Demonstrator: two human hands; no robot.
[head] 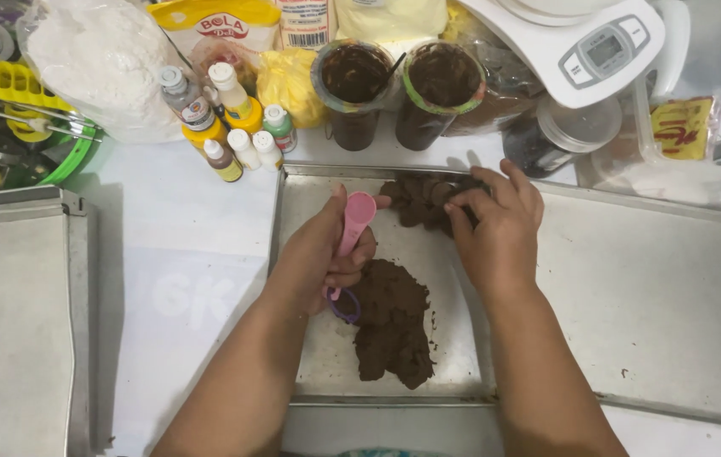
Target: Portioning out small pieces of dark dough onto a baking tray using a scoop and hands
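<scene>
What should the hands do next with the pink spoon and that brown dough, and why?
Probably press a bit of dough into the pink spoon. The left hand holds the spoon with its bowl toward the smaller dough lump, which the right hand is pinching. The bigger dough pile lies untouched on the tray.

We work brown dough on a metal tray (631,279).
Our left hand (318,258) grips a pink measuring spoon (354,224); our right hand (500,228) presses a dough lump (415,201).

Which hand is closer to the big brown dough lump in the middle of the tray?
Left. The left hand, holding a pink spoon, sits right beside the big dough lump. The right hand is farther up the tray, pressing on a smaller dough pile.
</scene>
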